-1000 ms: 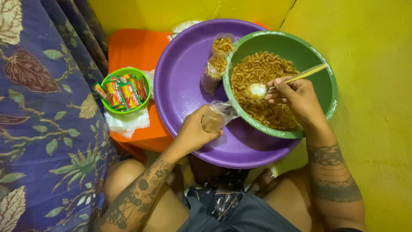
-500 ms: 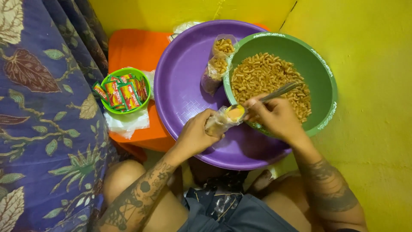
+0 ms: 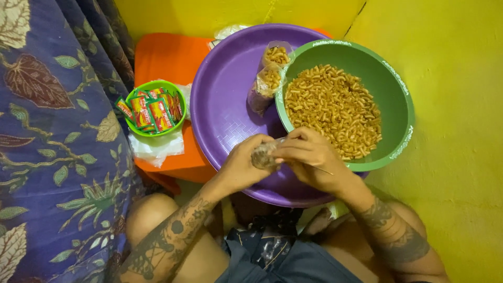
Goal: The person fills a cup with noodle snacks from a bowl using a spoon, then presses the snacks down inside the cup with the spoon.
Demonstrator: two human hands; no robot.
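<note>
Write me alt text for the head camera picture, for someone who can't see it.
Seen from above, both hands, left hand and right hand, hold a small clear bag over a purple tray. A green bowl of fried snack pieces sits on the tray; a small green bowl of sachets stands left.

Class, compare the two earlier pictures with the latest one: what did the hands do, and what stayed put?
The right hand drew the spoon out of the green bowl, carried it toward the body, and now meets the left hand at the small clear bag; the spoon's bowl is no longer visible. The left hand keeps its grip on the bag. Purple tray, filled bags and sachet bowl stayed.
</note>
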